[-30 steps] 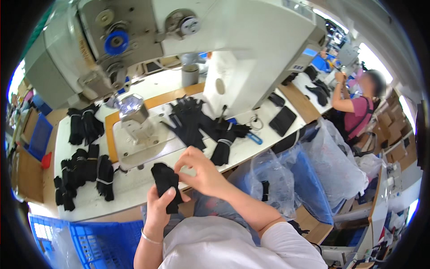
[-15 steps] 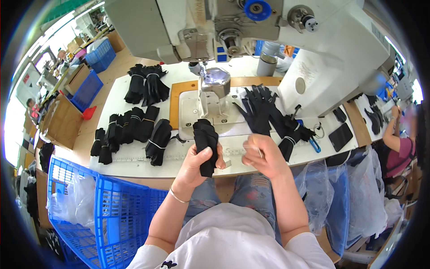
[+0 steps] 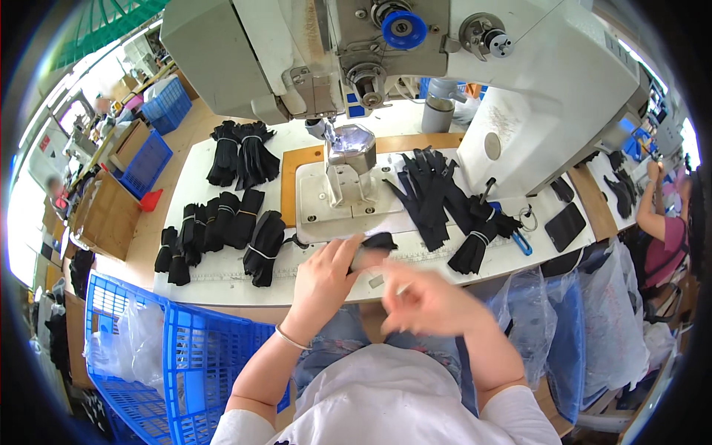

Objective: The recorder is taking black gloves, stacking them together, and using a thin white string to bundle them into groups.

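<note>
My left hand (image 3: 323, 273) is closed around a bundle of black fabric strips (image 3: 381, 241), above the front edge of the sewing table. Only the bundle's end shows past my fingers; the rest is hidden. Close beside it, my right hand (image 3: 434, 298) is smeared by motion, so its fingers and anything in them are unclear. To the left on the table lie several banded black bundles (image 3: 264, 248), and more stand behind them (image 3: 256, 156). Loose black strips (image 3: 426, 196) spread to the right, overlapping a banded bundle (image 3: 472, 248).
A sewing machine (image 3: 493, 122) with a metal post (image 3: 350, 167) rises ahead. Blue scissors handles (image 3: 523, 243) and a black phone (image 3: 565, 227) lie to the right. A blue crate (image 3: 200, 371) stands at lower left, plastic bags (image 3: 608, 319) at right. Another person (image 3: 664, 245) sits far right.
My left hand has turned over the bundle, which now points away to the right and is mostly covered. My right hand has come down and left, nearer to it. The view has shifted slightly.
</note>
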`<move>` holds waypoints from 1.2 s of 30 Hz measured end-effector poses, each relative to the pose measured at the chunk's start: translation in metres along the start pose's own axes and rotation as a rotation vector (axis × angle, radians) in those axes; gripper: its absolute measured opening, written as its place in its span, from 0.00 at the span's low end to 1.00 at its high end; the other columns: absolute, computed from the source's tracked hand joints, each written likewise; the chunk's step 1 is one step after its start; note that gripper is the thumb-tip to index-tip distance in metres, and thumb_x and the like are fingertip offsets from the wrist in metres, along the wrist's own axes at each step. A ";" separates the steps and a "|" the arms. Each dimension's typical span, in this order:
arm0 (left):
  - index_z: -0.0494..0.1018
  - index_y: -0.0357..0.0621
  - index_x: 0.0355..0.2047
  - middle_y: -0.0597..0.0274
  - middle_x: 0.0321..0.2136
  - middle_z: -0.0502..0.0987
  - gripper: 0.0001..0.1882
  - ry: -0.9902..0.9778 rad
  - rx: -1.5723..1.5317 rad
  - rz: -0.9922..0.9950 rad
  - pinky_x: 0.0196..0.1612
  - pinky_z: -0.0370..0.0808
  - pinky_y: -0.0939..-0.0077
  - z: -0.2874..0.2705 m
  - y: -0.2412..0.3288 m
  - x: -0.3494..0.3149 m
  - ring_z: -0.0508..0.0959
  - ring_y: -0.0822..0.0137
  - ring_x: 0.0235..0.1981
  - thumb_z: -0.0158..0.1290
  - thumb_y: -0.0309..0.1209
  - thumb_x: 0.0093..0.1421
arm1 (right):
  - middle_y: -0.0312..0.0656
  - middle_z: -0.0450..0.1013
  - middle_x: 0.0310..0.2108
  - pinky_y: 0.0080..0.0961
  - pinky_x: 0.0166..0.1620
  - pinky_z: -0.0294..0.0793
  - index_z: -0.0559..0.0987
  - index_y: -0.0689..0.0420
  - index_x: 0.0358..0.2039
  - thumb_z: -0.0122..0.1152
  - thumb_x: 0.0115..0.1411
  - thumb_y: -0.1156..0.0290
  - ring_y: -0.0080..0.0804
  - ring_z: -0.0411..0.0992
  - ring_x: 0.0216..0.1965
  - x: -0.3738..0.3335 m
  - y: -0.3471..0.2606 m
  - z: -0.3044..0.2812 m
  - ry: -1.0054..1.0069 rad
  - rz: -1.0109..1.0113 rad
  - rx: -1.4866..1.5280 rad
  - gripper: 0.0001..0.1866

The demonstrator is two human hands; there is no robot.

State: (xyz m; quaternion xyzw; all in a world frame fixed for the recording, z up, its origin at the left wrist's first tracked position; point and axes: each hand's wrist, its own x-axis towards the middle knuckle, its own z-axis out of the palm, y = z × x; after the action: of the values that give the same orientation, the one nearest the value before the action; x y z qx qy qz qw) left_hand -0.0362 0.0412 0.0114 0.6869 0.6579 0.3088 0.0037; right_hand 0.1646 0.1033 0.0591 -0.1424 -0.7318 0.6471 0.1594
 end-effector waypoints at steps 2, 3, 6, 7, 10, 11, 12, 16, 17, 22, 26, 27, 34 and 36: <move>0.70 0.40 0.52 0.57 0.30 0.77 0.24 0.022 -0.219 -0.120 0.36 0.74 0.71 0.010 -0.003 0.000 0.77 0.66 0.33 0.59 0.25 0.53 | 0.33 0.67 0.25 0.25 0.31 0.72 0.67 0.57 0.62 0.68 0.52 0.67 0.22 0.68 0.23 -0.004 0.000 0.028 -0.092 -0.002 -0.355 0.36; 0.69 0.38 0.51 0.57 0.28 0.76 0.22 0.048 -0.433 -0.245 0.32 0.74 0.72 0.011 -0.001 0.003 0.76 0.69 0.30 0.58 0.26 0.56 | 0.34 0.67 0.25 0.26 0.32 0.72 0.71 0.59 0.56 0.68 0.53 0.69 0.22 0.69 0.25 -0.005 0.012 0.039 -0.007 -0.073 -0.514 0.29; 0.66 0.38 0.42 0.62 0.27 0.70 0.14 -0.161 -1.243 -0.717 0.16 0.62 0.83 -0.011 -0.010 -0.004 0.69 0.77 0.20 0.56 0.33 0.63 | 0.37 0.68 0.25 0.26 0.32 0.70 0.75 0.62 0.40 0.66 0.56 0.67 0.23 0.68 0.25 -0.003 0.040 0.022 0.248 -0.171 -0.759 0.15; 0.65 0.39 0.42 0.62 0.27 0.69 0.14 -0.078 -1.360 -0.659 0.17 0.62 0.83 -0.015 -0.007 -0.009 0.69 0.77 0.21 0.55 0.33 0.63 | 0.38 0.68 0.25 0.26 0.30 0.68 0.74 0.62 0.30 0.65 0.58 0.65 0.24 0.67 0.24 -0.004 0.047 0.012 0.405 -0.210 -0.842 0.13; 0.64 0.39 0.45 0.60 0.29 0.68 0.14 -0.178 -1.546 -0.562 0.19 0.64 0.80 -0.011 -0.012 -0.025 0.69 0.72 0.23 0.53 0.32 0.64 | 0.33 0.63 0.20 0.24 0.29 0.64 0.70 0.60 0.24 0.61 0.61 0.63 0.22 0.60 0.21 -0.011 0.057 0.006 0.589 -0.172 -0.178 0.15; 0.64 0.39 0.45 0.59 0.30 0.68 0.14 -0.243 -1.661 -0.515 0.19 0.65 0.78 -0.009 -0.015 -0.029 0.69 0.70 0.24 0.53 0.32 0.65 | 0.33 0.63 0.20 0.24 0.29 0.64 0.70 0.60 0.24 0.61 0.61 0.63 0.22 0.60 0.21 -0.013 0.061 0.007 0.589 -0.168 -0.174 0.15; 0.64 0.40 0.46 0.57 0.32 0.68 0.14 -0.319 -1.765 -0.459 0.20 0.67 0.76 -0.008 -0.017 -0.031 0.69 0.67 0.28 0.53 0.32 0.65 | 0.31 0.60 0.19 0.23 0.30 0.63 0.69 0.58 0.23 0.60 0.63 0.61 0.20 0.58 0.20 -0.015 0.065 0.010 0.536 -0.167 0.314 0.17; 0.65 0.40 0.49 0.55 0.33 0.71 0.19 -0.223 -1.804 -0.294 0.22 0.71 0.76 -0.004 -0.003 -0.027 0.73 0.64 0.29 0.55 0.35 0.63 | 0.28 0.60 0.24 0.22 0.38 0.68 0.69 0.56 0.33 0.54 0.66 0.56 0.18 0.56 0.22 -0.011 0.091 0.024 0.223 -0.210 1.353 0.16; 0.65 0.40 0.49 0.55 0.33 0.71 0.19 -0.211 -1.801 -0.298 0.22 0.71 0.76 -0.004 -0.002 -0.027 0.73 0.64 0.29 0.55 0.35 0.63 | 0.29 0.61 0.27 0.22 0.40 0.70 0.71 0.58 0.40 0.53 0.67 0.55 0.18 0.58 0.23 -0.010 0.091 0.027 0.126 -0.198 1.635 0.17; 0.66 0.38 0.49 0.49 0.41 0.75 0.24 -0.180 -1.547 -0.209 0.24 0.77 0.71 -0.011 -0.002 -0.028 0.80 0.59 0.32 0.62 0.36 0.58 | 0.47 0.66 0.51 0.31 0.36 0.80 0.36 0.41 0.71 0.55 0.66 0.61 0.24 0.69 0.32 -0.008 0.087 0.018 -0.072 -0.206 1.440 0.44; 0.65 0.40 0.54 0.49 0.39 0.77 0.25 -0.186 -1.694 -0.238 0.28 0.78 0.71 -0.014 -0.029 -0.043 0.80 0.61 0.34 0.59 0.32 0.59 | 0.56 0.46 0.69 0.44 0.43 0.82 0.35 0.39 0.71 0.58 0.63 0.59 0.30 0.72 0.35 -0.018 0.079 0.003 -0.108 -0.182 1.568 0.47; 0.66 0.40 0.54 0.49 0.37 0.77 0.23 -0.249 -1.783 -0.227 0.27 0.77 0.71 -0.013 -0.036 -0.039 0.79 0.62 0.32 0.57 0.31 0.61 | 0.56 0.46 0.69 0.44 0.43 0.82 0.35 0.39 0.71 0.58 0.63 0.59 0.30 0.72 0.35 -0.018 0.072 0.005 -0.117 -0.174 1.571 0.47; 0.72 0.39 0.46 0.54 0.33 0.77 0.19 -0.281 -0.676 -0.114 0.25 0.75 0.70 -0.021 -0.002 -0.019 0.79 0.60 0.26 0.60 0.29 0.54 | 0.52 0.33 0.71 0.31 0.35 0.83 0.40 0.42 0.71 0.61 0.60 0.62 0.39 0.77 0.37 -0.016 0.050 0.003 0.009 -0.110 0.806 0.48; 0.74 0.41 0.42 0.58 0.37 0.77 0.17 -0.188 -0.084 0.079 0.31 0.76 0.66 -0.025 0.009 -0.018 0.79 0.53 0.29 0.59 0.26 0.49 | 0.52 0.35 0.71 0.28 0.34 0.81 0.46 0.44 0.70 0.63 0.58 0.67 0.37 0.77 0.36 -0.014 0.032 0.014 -0.032 -0.036 0.453 0.46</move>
State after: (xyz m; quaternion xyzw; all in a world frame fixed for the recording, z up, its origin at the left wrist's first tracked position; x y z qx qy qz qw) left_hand -0.0383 0.0132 0.0274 0.7373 0.6137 0.2701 0.0820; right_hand 0.1719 0.0885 0.0254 -0.0797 -0.5728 0.7941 0.1871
